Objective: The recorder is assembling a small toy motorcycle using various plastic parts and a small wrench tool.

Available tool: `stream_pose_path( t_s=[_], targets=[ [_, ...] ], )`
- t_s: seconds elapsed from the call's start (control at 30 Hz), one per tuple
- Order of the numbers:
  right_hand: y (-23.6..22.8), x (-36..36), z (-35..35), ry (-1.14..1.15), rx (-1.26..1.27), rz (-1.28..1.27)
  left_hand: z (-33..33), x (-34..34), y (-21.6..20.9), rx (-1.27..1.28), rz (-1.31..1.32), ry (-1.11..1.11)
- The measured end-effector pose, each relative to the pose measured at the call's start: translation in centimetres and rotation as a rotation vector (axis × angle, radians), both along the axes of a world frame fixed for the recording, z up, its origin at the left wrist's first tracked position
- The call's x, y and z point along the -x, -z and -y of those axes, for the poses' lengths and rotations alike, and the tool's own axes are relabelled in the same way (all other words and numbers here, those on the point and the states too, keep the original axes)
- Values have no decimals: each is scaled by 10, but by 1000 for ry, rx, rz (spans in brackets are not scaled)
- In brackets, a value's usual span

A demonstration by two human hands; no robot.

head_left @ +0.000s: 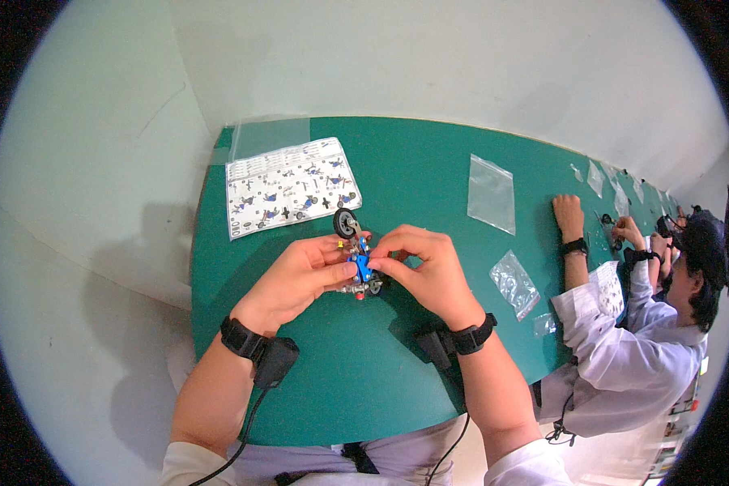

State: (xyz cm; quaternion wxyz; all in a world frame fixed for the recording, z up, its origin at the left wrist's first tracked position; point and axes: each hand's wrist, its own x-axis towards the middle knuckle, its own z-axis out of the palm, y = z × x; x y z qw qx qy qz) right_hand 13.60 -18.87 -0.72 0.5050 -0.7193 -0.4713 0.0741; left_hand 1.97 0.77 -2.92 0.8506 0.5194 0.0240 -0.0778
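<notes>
A small model motorcycle (363, 269) with blue plates, metal parts and black wheels is held up over the green table. My left hand (304, 271) is closed around its left side, the thumb pressed on the blue plate. From the right, my right hand (419, 263) pinches at the model's blue part with thumb and forefinger; whether a small piece sits between those fingertips is hidden. The front wheel (345, 223) points away from me, and a red piece (360, 296) shows at the near end.
Behind my left hand lies a printed instruction sheet (292, 188), partly on a clear plastic bag (271, 134). More clear bags (492, 194) (514, 283) lie to the right. A co-worker (636, 332) sits at the table's right side, arms on the tabletop (413, 162). Cables run from my wrist straps.
</notes>
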Motion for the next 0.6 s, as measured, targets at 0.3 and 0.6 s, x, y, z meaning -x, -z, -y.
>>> stream_pose_path(
  t_s=[0.3, 0.6],
  targets=[
    [0, -2, 1, 21, -34, -74, -2, -2, 2, 55, 7, -55],
    [2, -4, 0, 15, 57, 8, -1, -2, 5, -108, 35, -32]
  ],
)
